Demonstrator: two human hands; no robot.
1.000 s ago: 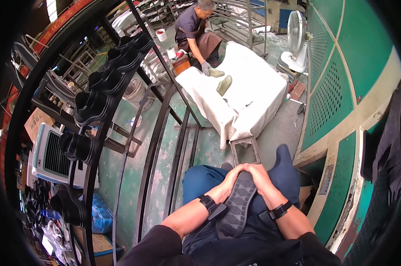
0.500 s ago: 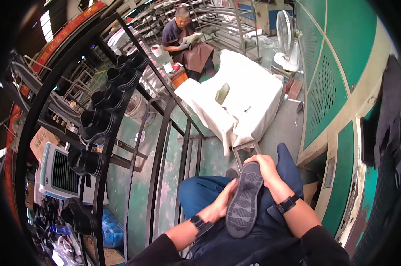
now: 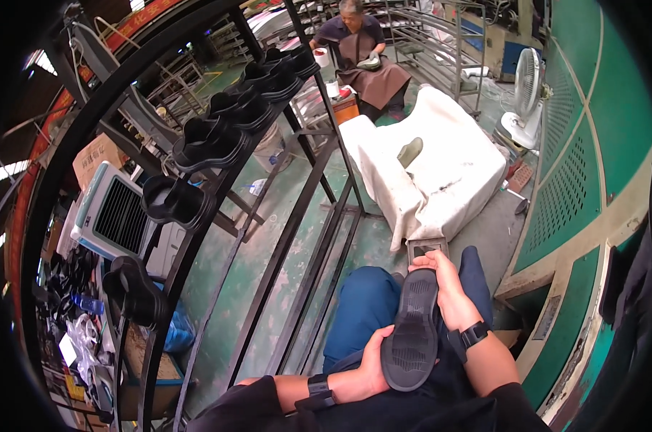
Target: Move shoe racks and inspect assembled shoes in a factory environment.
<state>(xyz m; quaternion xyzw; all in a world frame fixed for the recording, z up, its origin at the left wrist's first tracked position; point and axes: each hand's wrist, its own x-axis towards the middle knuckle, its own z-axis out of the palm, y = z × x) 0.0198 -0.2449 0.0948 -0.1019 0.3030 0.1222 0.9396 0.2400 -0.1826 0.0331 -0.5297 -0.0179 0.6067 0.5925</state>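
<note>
A black shoe (image 3: 410, 333) rests over my lap with its ridged sole turned up toward me. My left hand (image 3: 373, 361) grips its lower end from the left, the thumb along the sole's edge. My right hand (image 3: 447, 284) wraps round the upper end from the right, with fingers over the tip. The shoe's upper is hidden beneath the sole. Beyond the shoe, close to my right fingers, stands a small metal frame (image 3: 428, 247) at the foot of a cloth-covered table (image 3: 459, 169).
Several black shoes (image 3: 211, 140) line a black metal rack (image 3: 196, 237) on my left. An olive shoe part (image 3: 409, 153) lies on the white cloth. Across the table a seated co-worker (image 3: 369, 57) handles a shoe. A white fan (image 3: 528, 93) and green cabinet panels (image 3: 564, 187) stand right.
The whole view has swung left, so the surroundings sit farther right. My left hand has slid toward the shoe's lower end. The sole lies at a slightly different tilt. The co-worker's hands are lower.
</note>
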